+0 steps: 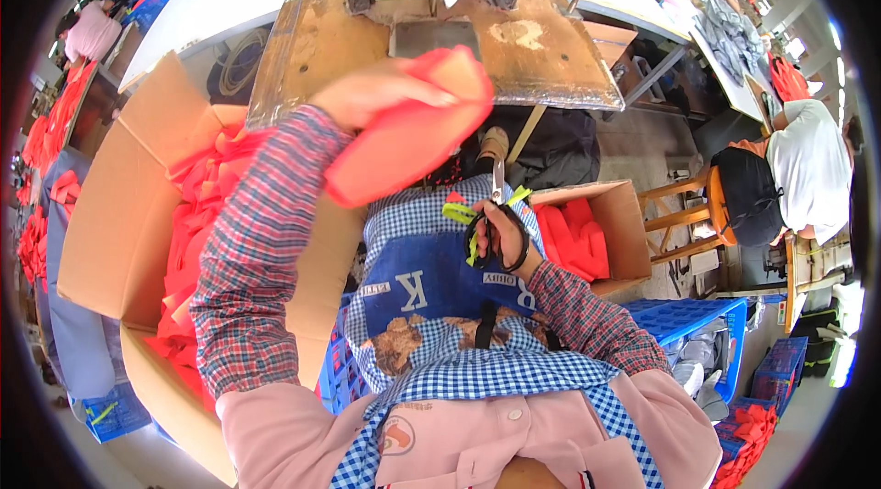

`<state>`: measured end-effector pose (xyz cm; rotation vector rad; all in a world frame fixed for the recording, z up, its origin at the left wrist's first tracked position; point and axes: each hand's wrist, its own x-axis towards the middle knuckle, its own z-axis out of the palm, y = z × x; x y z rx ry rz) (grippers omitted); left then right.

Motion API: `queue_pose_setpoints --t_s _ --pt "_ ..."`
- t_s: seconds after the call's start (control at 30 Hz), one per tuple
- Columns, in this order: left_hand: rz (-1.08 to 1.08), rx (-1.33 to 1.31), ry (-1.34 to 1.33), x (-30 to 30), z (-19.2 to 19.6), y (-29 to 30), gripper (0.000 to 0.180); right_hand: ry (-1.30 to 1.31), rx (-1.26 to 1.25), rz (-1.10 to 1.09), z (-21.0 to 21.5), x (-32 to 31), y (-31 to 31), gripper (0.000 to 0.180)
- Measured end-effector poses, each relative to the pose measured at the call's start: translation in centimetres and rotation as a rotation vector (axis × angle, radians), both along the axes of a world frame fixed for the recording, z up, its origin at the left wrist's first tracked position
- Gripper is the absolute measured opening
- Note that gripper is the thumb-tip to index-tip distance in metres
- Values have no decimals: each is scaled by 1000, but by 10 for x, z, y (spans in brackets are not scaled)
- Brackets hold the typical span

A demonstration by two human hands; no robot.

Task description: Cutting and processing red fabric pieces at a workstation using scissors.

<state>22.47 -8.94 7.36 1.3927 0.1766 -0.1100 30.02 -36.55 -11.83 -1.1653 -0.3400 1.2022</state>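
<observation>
Left hand (376, 94) pinches a folded red fabric piece (413, 131), raised above the lap before the sewing table (541, 58) — right hand (500, 232) closed around black scissors (496, 214), blades up. Looks like trimming; next, probably bring blades to fabric edge.

A large carton (119, 214) filled with fabric pieces (197, 205) is placed left of the lap; a smaller box (606, 223) is set right, the bench (321, 39) ahead.

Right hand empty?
No, the right hand grips black-handled scissors over the lap, while the left hand lifts red fabric.
</observation>
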Motion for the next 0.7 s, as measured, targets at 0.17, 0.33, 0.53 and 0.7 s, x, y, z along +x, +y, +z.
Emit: queue_pose_setpoints --t_s 0.17,0.33,0.53,0.7 --pt "-126 272 -208 39 12 -111 54 64 -54 -32 -16 5 3 35" --pt "-391 584 -270 -9 15 -100 49 0 -70 -22 2 3 -4 37" --pt "220 1099 107 -160 -3 22 29 110 1 -40 -3 7 -4 33" --pt "338 1240 273 -211 -89 54 32 59 3 7 -2 5 2 32"
